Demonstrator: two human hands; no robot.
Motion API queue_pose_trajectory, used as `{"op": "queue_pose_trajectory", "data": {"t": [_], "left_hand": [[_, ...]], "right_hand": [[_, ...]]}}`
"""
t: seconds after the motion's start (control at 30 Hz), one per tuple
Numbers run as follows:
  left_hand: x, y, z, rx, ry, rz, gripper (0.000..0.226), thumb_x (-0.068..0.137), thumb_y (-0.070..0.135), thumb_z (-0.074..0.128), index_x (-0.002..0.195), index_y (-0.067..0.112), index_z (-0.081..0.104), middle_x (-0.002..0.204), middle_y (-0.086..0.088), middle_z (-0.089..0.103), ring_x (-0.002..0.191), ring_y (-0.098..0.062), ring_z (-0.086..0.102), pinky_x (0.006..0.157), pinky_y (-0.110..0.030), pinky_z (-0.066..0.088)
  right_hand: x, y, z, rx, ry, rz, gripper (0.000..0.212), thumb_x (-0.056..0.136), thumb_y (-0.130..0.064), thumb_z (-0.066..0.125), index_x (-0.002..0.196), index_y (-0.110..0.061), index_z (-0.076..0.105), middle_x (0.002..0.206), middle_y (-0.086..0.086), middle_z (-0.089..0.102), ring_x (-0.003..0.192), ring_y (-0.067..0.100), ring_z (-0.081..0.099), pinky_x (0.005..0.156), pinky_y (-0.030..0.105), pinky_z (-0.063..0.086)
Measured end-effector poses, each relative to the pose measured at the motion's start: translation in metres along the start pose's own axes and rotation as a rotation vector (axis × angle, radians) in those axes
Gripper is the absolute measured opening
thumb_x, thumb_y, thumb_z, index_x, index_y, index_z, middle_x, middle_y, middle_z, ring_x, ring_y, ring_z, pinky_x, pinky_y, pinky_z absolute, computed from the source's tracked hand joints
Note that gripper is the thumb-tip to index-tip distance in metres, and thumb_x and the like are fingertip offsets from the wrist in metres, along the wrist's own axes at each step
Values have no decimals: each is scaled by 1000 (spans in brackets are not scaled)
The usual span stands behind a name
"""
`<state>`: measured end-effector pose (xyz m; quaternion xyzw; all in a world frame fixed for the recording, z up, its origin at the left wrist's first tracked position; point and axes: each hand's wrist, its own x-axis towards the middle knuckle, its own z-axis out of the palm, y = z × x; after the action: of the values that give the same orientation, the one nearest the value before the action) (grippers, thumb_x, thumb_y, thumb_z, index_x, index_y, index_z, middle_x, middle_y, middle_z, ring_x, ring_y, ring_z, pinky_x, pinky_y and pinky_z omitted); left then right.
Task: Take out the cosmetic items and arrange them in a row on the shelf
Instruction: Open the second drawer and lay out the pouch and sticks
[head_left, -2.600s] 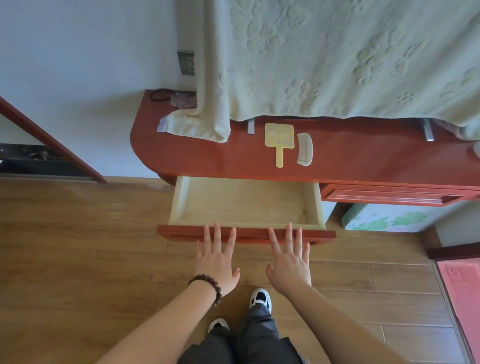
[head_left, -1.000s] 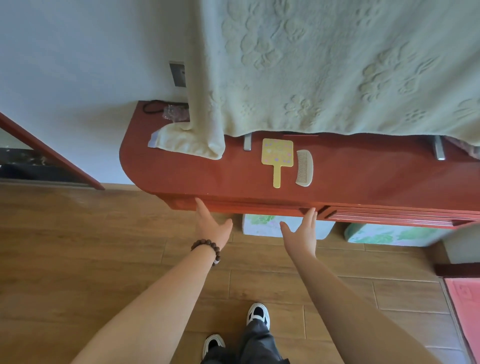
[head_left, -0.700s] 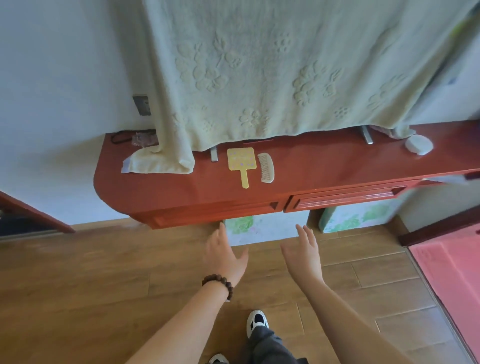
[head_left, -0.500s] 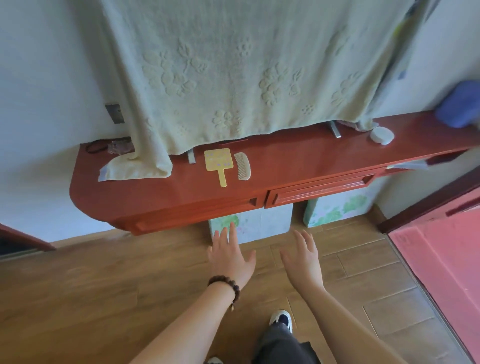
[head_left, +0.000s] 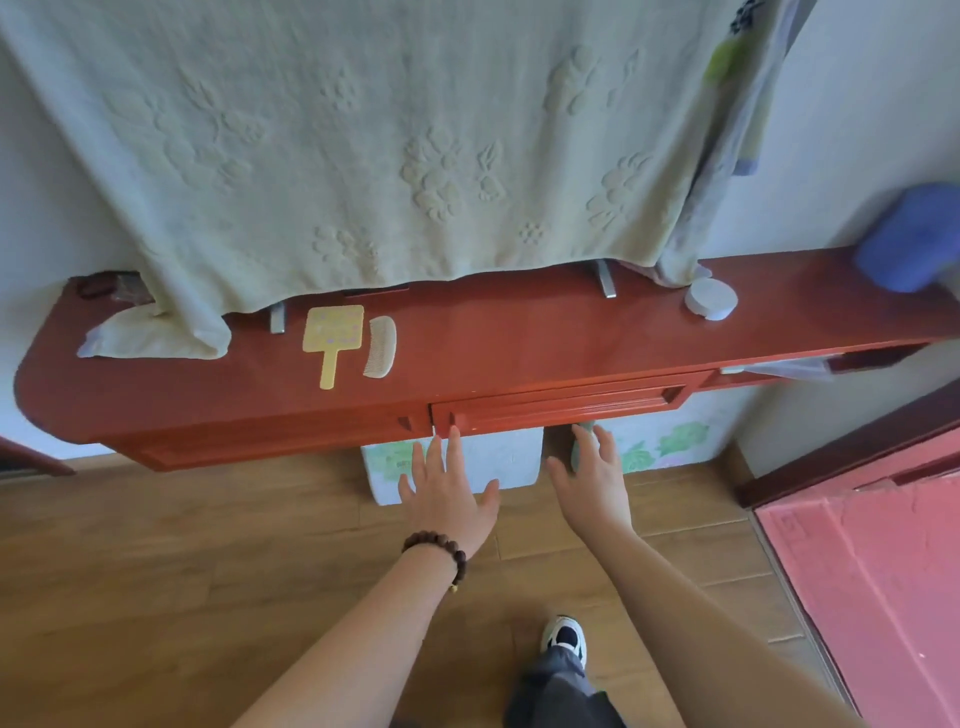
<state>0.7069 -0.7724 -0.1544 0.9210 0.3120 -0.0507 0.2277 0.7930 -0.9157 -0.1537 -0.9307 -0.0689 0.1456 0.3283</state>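
Both hands reach toward the middle drawer of the red shelf, and neither holds anything. The left hand has its fingers straight and spread, tips at the drawer's left end. The right hand is also loose and empty, fingers pointing up under the drawer's lower edge.

To open it well, I would hook the fingertips of both hands under the bottom lip, well apart, and pull evenly toward the body so the drawer slides straight and does not jam on one side.

On the shelf top, a yellow hand mirror and a pale comb lie side by side at the left. A white round case sits far to the right, near the hanging towel.

The drawer is closed, so its contents are hidden. The towel covers the back of the shelf. A blue thing at the right edge is too blurred to name. The right fingertips seem to touch the drawer, though the angle leaves that unsure.
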Motion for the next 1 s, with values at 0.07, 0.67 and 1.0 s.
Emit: {"op": "queue_pose_trajectory", "data": {"t": [0.07, 0.67, 1.0], "left_hand": [[6, 28, 13, -5, -1, -30, 80, 89, 56, 43, 150, 26, 0, 159, -3, 11, 147, -26, 4, 115, -53, 15], [85, 71, 77, -556, -94, -414, 74, 90, 43, 55, 149, 16, 20, 155, -6, 25, 142, -22, 24, 113, -40, 26], [153, 46, 122, -1976, -134, -985, 81, 85, 76, 24, 149, 25, 22, 155, -8, 27, 141, -29, 28, 112, -58, 22]], "right_hand": [[22, 16, -21, -22, -15, -27, 57, 93, -33, 52, 144, -19, 31, 157, 4, 15, 144, 23, 15, 112, 46, 29], [129, 92, -34, 153, -142, 236, 53, 93, -27, 52, 143, -18, 36, 149, 7, 32, 134, 26, 34, 105, 37, 33], [208, 134, 12, 1456, -203, 862, 73, 92, -61, 35, 148, -16, 23, 148, 15, 37, 133, 30, 41, 111, 50, 29]]}}
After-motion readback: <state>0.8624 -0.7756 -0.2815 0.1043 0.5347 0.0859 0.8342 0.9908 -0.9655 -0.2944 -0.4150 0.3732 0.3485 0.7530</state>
